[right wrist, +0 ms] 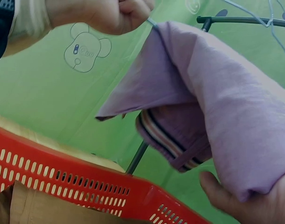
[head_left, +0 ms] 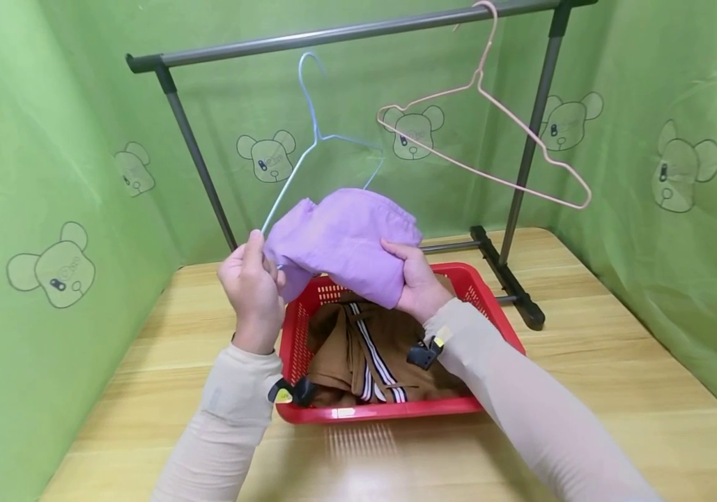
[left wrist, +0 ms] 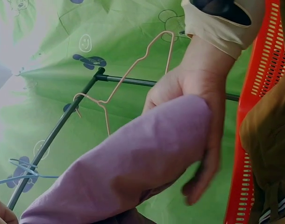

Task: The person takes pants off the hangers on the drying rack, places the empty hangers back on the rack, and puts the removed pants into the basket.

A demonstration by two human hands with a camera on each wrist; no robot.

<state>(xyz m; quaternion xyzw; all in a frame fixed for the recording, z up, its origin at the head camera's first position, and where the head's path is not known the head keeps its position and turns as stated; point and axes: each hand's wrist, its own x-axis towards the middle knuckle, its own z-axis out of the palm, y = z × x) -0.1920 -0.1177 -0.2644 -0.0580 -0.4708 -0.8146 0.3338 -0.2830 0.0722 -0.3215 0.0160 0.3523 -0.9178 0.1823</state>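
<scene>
A light blue wire hanger (head_left: 316, 132) stands upright in front of the rack, its hook below the bar and apart from it. My left hand (head_left: 253, 282) grips the hanger's lower left corner. Over the hanger's lower part drapes a folded purple garment (head_left: 345, 237), hiding the bottom wire. My right hand (head_left: 422, 282) holds the garment's right side, thumb on top and the other fingers hidden beneath. In the right wrist view, a striped band (right wrist: 163, 137) shows on the garment's underside, and the left hand (right wrist: 121, 14) pinches the wire end beside the cloth.
Below the hands, a red basket (head_left: 389, 411) holds brown clothing (head_left: 333, 355) with striped trim. A pink hanger (head_left: 480, 77) hangs from the right of the dark metal rack (head_left: 358, 31). Green curtains (head_left: 38, 174) surround the wooden table (head_left: 609, 335).
</scene>
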